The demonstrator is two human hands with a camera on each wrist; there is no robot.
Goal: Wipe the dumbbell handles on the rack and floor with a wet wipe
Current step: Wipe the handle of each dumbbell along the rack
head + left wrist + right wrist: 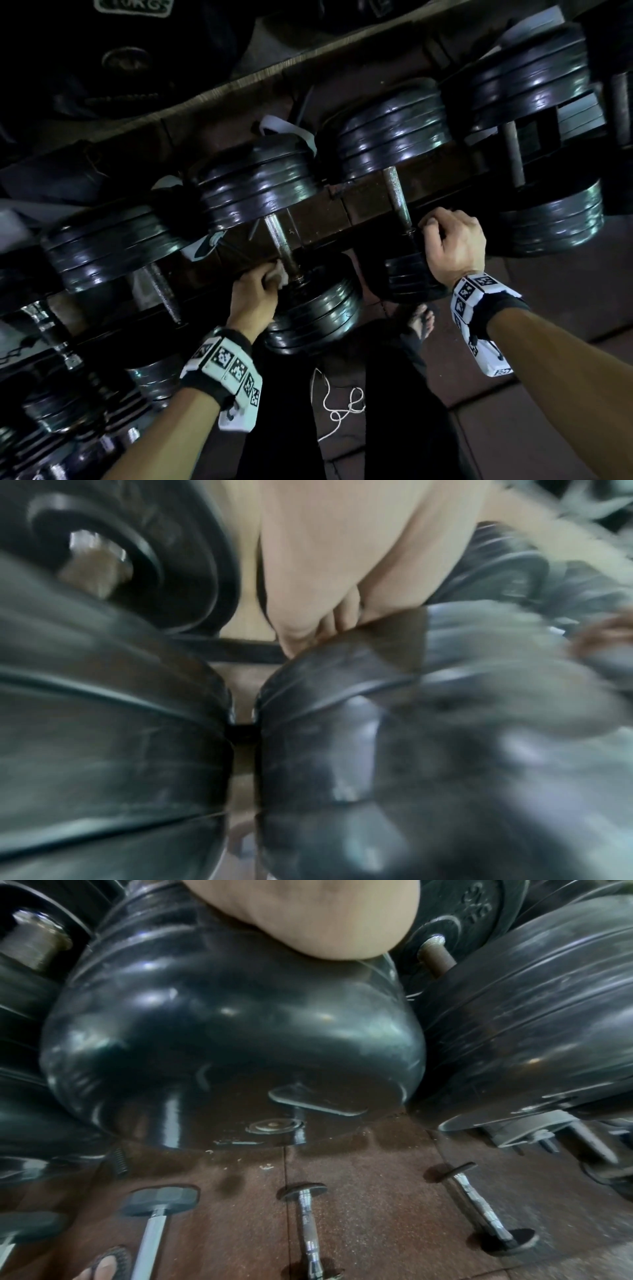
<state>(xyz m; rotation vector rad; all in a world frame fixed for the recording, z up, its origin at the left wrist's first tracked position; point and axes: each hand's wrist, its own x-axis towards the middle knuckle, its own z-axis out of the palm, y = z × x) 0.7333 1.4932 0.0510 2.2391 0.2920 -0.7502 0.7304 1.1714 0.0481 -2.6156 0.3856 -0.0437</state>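
Black plate dumbbells lie side by side on a dark rack [318,219]. My left hand [253,291] pinches a white wet wipe [279,274] against the near end of one steel handle [279,240], just above that dumbbell's near plates [315,315]. My right hand [452,240] curls over the near end of the neighbouring dumbbell [407,274], beside its handle [397,198]. In the right wrist view my palm [308,915] rests on that black plate stack [222,1028]. The left wrist view is blurred, showing my palm [325,561] between plates [103,723].
More dumbbells fill the rack on both sides and a lower tier [68,404]. On the brown floor lie a hex dumbbell [150,1229] and two chrome bars [308,1231]. A white cord [339,411] and my foot [423,322] are below the rack.
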